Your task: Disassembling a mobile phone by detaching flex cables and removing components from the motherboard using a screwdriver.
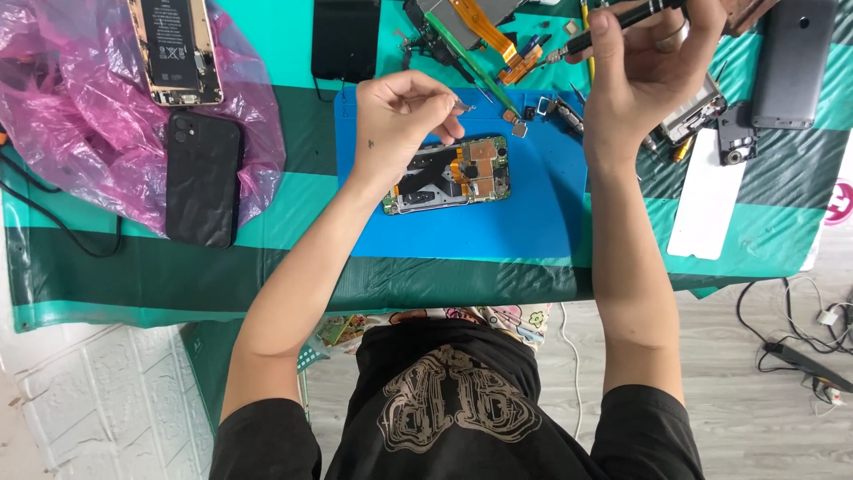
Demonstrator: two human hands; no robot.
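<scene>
On the blue work mat (462, 236), seen from the head camera, lies an opened phone (447, 175) with its back off; its inside shows a black shield, green board edges, orange flex strips and a copper-coloured patch; it lies slightly tilted, near the middle of the mat. Just above it hovers the left hand (400, 116), fingertips pinched together on a tiny metal part (464, 107), too small to tell what kind; the right hand (644, 67) is raised over the mat's upper right corner, fingers clamped round a dark screwdriver (613, 22) whose tip points left; small loose parts (533, 114) lie along the mat's top edge between the two hands; beyond them a heap of green and orange flex pieces (480, 40) crowds the far side. Left of the mat, well apart, a black phone (203, 178) rests on a pink plastic bag (80, 98), with another opened phone showing its battery (175, 49) above it; right of the mat lie a white strip (708, 196) and a grey phone back (793, 62); the mat's near half is bare up to the table's (133, 284) front edge, where the green cover folds down.
</scene>
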